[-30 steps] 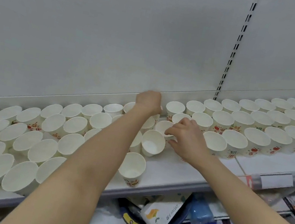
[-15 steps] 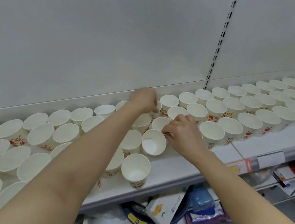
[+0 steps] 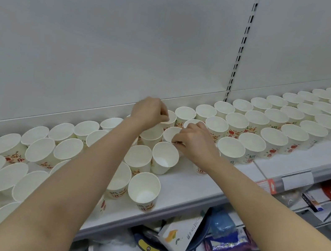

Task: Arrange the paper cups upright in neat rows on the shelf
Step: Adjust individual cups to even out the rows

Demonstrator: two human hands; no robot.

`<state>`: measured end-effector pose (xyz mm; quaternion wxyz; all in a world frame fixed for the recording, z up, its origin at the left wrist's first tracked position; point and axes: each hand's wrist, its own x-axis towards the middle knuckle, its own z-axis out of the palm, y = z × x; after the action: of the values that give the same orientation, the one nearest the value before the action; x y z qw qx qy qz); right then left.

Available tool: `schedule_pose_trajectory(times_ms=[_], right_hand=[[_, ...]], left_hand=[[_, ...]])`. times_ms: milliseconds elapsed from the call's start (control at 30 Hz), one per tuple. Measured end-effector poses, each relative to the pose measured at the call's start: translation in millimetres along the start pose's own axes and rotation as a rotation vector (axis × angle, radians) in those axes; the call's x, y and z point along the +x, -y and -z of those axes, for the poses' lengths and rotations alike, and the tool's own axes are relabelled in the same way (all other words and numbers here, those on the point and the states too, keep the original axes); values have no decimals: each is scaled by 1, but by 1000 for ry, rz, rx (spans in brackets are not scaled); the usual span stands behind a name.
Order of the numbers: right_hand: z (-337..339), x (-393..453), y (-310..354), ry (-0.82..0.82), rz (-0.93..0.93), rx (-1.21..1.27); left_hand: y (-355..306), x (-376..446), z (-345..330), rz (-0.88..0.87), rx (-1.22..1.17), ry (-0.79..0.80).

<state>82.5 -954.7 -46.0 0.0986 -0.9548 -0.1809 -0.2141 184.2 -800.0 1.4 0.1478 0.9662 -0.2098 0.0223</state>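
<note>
My left hand (image 3: pixel 148 109) and right hand (image 3: pixel 196 140) each pinch a light, crushable paper cup (image 3: pixel 171 133) rim on the shelf (image 3: pixel 189 187).

Paper cups (image 3: pixel 231 147) upright in rows along the shelf (image 3: pixel 189 187), from far left to far right, against the back panel (image 3: pixel 108 44). Near the middle, left hand (image 3: pixel 148 110) on a back-row cup (image 3: pixel 169 118), right hand (image 3: pixel 195 143) just beside on the cup in front (image 3: pixel 170 134). Below the shelf, assorted packaged goods (image 3: pixel 182 236).
</note>
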Motion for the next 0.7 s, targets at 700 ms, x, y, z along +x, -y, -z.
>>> schedule_pose_trajectory(times_ms=[700], right_hand=[[1,-55,22,-88,105,137]], left_hand=[[-5,-61,12,-103,22,-11]])
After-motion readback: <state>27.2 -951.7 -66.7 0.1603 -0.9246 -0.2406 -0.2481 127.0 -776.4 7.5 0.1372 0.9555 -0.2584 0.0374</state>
